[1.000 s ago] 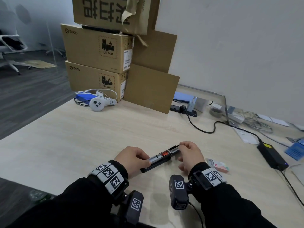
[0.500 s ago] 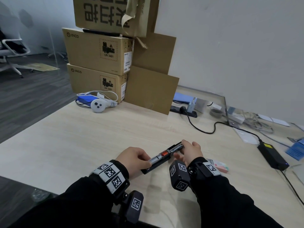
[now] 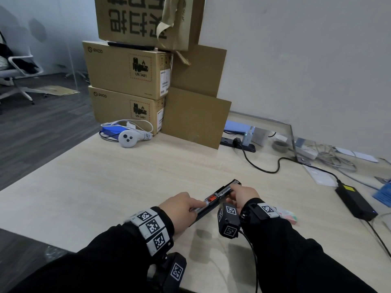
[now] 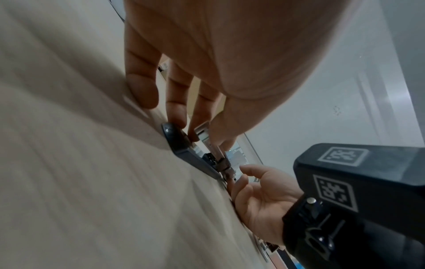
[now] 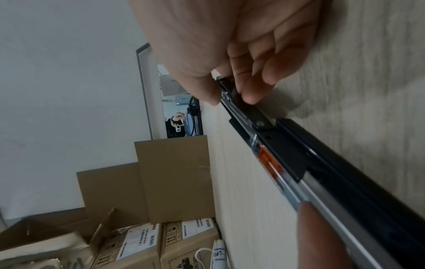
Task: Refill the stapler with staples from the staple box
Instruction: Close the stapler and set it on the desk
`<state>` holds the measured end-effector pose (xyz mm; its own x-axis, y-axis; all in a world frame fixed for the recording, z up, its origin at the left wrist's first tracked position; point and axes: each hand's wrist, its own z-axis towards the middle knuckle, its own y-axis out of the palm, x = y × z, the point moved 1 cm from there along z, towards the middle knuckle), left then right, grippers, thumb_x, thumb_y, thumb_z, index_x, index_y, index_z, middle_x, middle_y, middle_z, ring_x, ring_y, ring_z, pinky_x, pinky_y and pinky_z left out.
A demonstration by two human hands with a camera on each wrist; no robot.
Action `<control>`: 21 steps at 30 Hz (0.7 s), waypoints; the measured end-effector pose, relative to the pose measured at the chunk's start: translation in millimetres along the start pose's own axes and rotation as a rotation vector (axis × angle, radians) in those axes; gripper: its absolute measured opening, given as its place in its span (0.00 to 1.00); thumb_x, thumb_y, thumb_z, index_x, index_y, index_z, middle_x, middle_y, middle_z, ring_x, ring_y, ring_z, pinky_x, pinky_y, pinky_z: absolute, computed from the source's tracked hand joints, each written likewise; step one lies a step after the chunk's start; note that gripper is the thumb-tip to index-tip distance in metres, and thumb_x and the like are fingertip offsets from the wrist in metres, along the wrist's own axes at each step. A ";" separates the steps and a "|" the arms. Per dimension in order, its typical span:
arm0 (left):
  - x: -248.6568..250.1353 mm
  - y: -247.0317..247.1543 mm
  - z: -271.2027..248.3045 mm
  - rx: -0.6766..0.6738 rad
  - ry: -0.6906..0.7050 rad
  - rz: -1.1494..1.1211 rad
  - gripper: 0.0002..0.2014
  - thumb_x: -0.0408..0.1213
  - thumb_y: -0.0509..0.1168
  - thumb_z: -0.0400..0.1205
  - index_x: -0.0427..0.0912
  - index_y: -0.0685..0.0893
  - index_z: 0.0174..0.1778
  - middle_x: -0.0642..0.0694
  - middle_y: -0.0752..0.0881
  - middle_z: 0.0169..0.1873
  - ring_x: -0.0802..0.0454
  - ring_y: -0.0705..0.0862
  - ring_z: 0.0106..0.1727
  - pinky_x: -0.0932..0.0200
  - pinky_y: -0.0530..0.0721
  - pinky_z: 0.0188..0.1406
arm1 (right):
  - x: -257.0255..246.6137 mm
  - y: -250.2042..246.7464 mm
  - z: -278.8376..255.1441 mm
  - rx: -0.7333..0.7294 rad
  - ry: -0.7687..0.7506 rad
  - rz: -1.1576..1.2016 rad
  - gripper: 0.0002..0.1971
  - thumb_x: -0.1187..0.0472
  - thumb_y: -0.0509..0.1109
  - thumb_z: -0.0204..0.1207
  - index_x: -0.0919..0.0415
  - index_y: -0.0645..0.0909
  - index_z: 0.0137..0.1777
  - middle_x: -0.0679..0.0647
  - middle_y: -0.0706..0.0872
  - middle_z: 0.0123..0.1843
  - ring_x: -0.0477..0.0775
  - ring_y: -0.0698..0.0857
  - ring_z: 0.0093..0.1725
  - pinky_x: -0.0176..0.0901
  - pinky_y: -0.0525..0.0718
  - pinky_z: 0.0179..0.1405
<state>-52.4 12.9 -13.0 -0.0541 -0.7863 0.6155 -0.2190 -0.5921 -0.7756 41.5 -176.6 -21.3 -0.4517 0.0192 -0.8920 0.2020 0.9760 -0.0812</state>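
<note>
My left hand pinches the near end of the stapler, thumb and fingertips curled onto the steel staple rail, while my right hand nips the far end of that rail between thumb and curled fingers. The stapler lies opened out flat on the pale wood-grain table, angled away to my right, its orange pusher showing partway along the channel. I judge it rigid and fairly light, metal rail over a black plastic base; the smooth steel looks slippery, and the spring behind the pusher may snap back, so the side walls of the rail are the safe place to hold, clear of the channel. Just behind my right wrist sits the small pink-and-green staple box, mostly hidden; whether it is open I cannot tell. Farther off lie a black power adapter and its cable, a white controller, then stacked cardboard cartons against a white wall.
</note>
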 end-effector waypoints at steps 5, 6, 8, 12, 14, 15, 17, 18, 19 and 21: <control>-0.9 2.3 1.7 0.016 0.005 0.014 0.22 0.38 0.58 0.86 0.63 0.81 0.73 0.48 0.76 0.55 0.45 0.82 0.61 0.58 0.78 0.62 | -0.1 -1.7 2.6 0.016 -0.014 -0.032 0.10 0.61 0.69 0.78 0.70 0.79 0.45 0.59 0.78 0.29 0.55 0.76 0.24 0.42 0.74 0.29; -0.6 2.1 1.5 0.019 0.004 0.014 0.21 0.38 0.58 0.86 0.63 0.81 0.73 0.49 0.75 0.54 0.45 0.82 0.61 0.59 0.78 0.61 | 0.1 -0.8 2.2 0.008 -0.030 -0.035 0.11 0.60 0.68 0.79 0.70 0.80 0.53 0.58 0.78 0.29 0.55 0.75 0.25 0.41 0.74 0.28; 0.0 1.7 1.2 0.019 0.002 0.020 0.21 0.38 0.58 0.87 0.63 0.81 0.73 0.49 0.76 0.54 0.45 0.82 0.60 0.59 0.78 0.59 | 0.4 1.1 1.0 -0.002 -0.065 -0.042 0.20 0.59 0.67 0.80 0.62 0.76 0.71 0.57 0.78 0.32 0.53 0.76 0.26 0.39 0.74 0.24; -0.1 2.3 1.1 0.021 0.005 0.021 0.22 0.38 0.57 0.86 0.65 0.82 0.71 0.45 0.78 0.57 0.44 0.83 0.59 0.55 0.80 0.61 | 0.8 5.0 -3.1 -0.026 -0.083 0.046 0.26 0.59 0.66 0.81 0.52 0.68 0.79 0.57 0.81 0.39 0.53 0.81 0.28 0.42 0.77 0.26; -1.3 3.3 1.8 0.021 0.002 0.017 0.22 0.38 0.57 0.86 0.64 0.82 0.72 0.45 0.79 0.59 0.45 0.82 0.60 0.56 0.79 0.61 | 1.1 5.7 -4.7 -0.032 -0.082 0.082 0.26 0.60 0.67 0.81 0.51 0.67 0.78 0.58 0.83 0.45 0.52 0.82 0.27 0.42 0.78 0.24; -2.0 3.6 2.2 0.022 -0.001 0.014 0.22 0.38 0.57 0.86 0.63 0.82 0.72 0.46 0.78 0.59 0.45 0.82 0.60 0.56 0.79 0.61 | 1.3 5.9 -5.6 -0.034 -0.083 0.099 0.26 0.60 0.67 0.81 0.49 0.66 0.78 0.58 0.83 0.46 0.52 0.82 0.27 0.42 0.77 0.24; -2.7 4.0 2.7 0.025 -0.008 0.011 0.21 0.39 0.58 0.86 0.63 0.82 0.72 0.47 0.78 0.57 0.46 0.82 0.61 0.57 0.78 0.60 | 1.1 5.7 -6.8 -0.019 -0.095 0.115 0.27 0.60 0.68 0.81 0.47 0.65 0.78 0.58 0.83 0.43 0.52 0.81 0.28 0.42 0.78 0.23; -2.8 4.2 2.8 0.027 -0.011 0.010 0.21 0.39 0.58 0.86 0.63 0.82 0.72 0.48 0.77 0.55 0.46 0.82 0.60 0.58 0.78 0.60 | 0.6 5.5 -7.9 -0.007 -0.109 0.105 0.28 0.59 0.68 0.80 0.46 0.65 0.79 0.59 0.84 0.42 0.52 0.81 0.28 0.42 0.78 0.23; -2.5 4.2 3.0 0.029 -0.012 0.010 0.21 0.39 0.57 0.86 0.63 0.83 0.72 0.49 0.75 0.53 0.46 0.82 0.60 0.58 0.78 0.59 | 0.1 5.5 -8.3 0.004 -0.127 0.083 0.28 0.58 0.68 0.80 0.45 0.65 0.79 0.60 0.85 0.42 0.53 0.81 0.27 0.41 0.78 0.22; -1.4 3.5 2.7 0.027 -0.005 0.016 0.22 0.39 0.57 0.86 0.64 0.83 0.72 0.50 0.74 0.51 0.45 0.83 0.60 0.58 0.78 0.57 | -1.9 5.4 -10.7 -0.002 -0.194 0.021 0.25 0.56 0.68 0.81 0.48 0.70 0.77 0.61 0.88 0.49 0.53 0.82 0.28 0.40 0.78 0.21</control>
<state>-50.4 11.3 -16.9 -0.0525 -0.7967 0.6020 -0.1920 -0.5836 -0.7890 34.1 -169.1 -15.3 -0.2712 -0.0028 -0.9625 0.2076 0.9763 -0.0613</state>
